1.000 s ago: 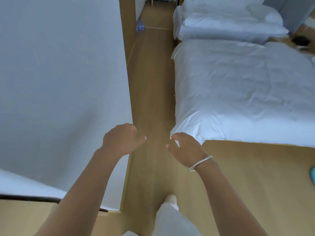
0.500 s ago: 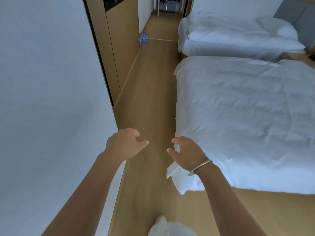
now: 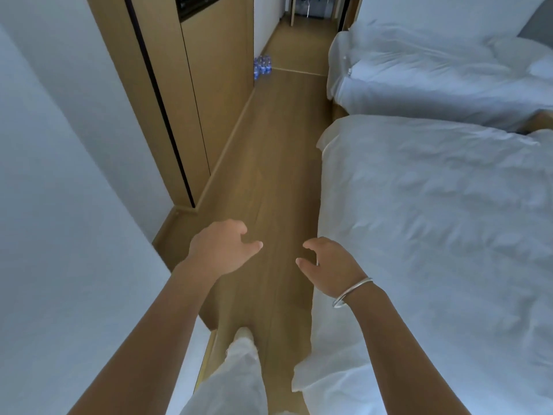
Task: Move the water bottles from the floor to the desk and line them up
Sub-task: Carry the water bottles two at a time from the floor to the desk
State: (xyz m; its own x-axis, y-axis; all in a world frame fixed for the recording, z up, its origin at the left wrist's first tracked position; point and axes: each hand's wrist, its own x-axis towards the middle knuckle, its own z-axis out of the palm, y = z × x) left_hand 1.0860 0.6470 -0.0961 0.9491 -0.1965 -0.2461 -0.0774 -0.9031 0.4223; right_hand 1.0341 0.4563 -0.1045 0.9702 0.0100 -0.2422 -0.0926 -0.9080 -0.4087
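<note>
Blue-labelled clear plastic water bottles [image 3: 262, 66] are standing in a cluster on the wooden plank floor [image 3: 278, 163], far down the aisle beside the tall wooden wardrobe [image 3: 206, 85]. Well apart from them, the left hand [image 3: 223, 250] and right hand [image 3: 329, 266] are hanging empty, fingers loosely curled. White-quilted beds [image 3: 434, 220] are lying along the right, a white wall [image 3: 59, 205] along the left.

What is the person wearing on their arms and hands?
Both forearms are bare, with no sleeves or gloves in view. The left hand wears nothing. The right hand has a thin silver bangle round its wrist. No rings or watch show.
</note>
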